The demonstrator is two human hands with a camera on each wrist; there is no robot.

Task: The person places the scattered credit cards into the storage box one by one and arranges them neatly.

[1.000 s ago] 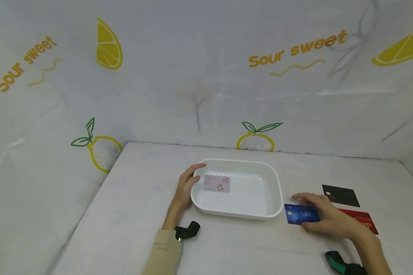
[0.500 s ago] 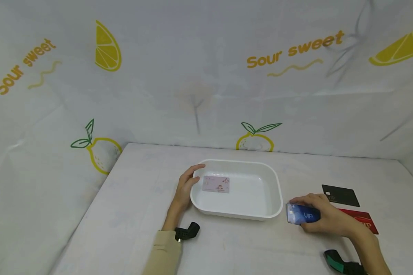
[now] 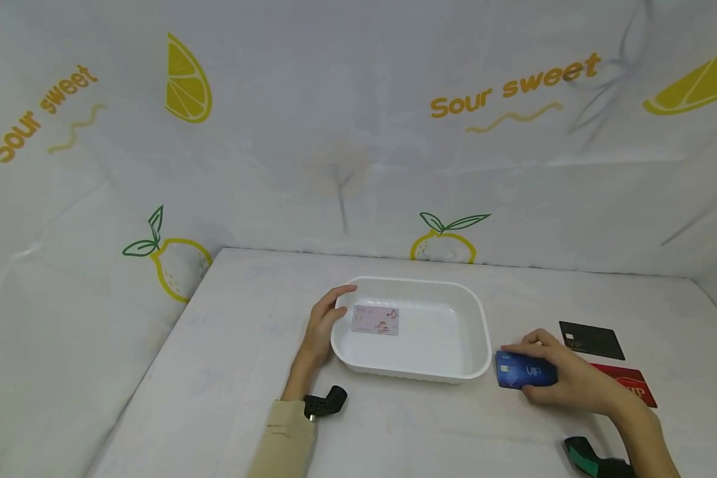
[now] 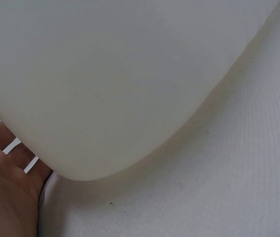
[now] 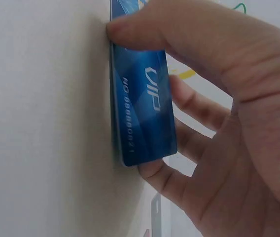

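Observation:
My left hand (image 3: 320,326) holds the left end of a white plastic tray (image 3: 439,338), its index finger and thumb at the rim. In the left wrist view the tray's pale wall (image 4: 105,98) fills much of the frame, with part of the hand (image 4: 7,182) at lower left. A pinkish-white card (image 3: 375,320) lies in the tray's left half. Just right of the tray, my right hand (image 3: 573,378) pinches a blue VIP card (image 3: 522,370) by its long edges. The right wrist view has the thumb on one edge of this card (image 5: 145,108) and fingers on the other.
A black card (image 3: 593,340) lies on the white table (image 3: 418,431) beyond my right hand. A red card (image 3: 632,384) is beside it, partly covered by that hand. Behind the table hangs a white lemon-print sheet (image 3: 263,179). Both wrists wear dark camera mounts (image 3: 328,402).
The blue card, flat on the table a second ago, was tilted and blurred half a second ago and is now pinched between thumb and fingers. My left hand and the tray have stayed put.

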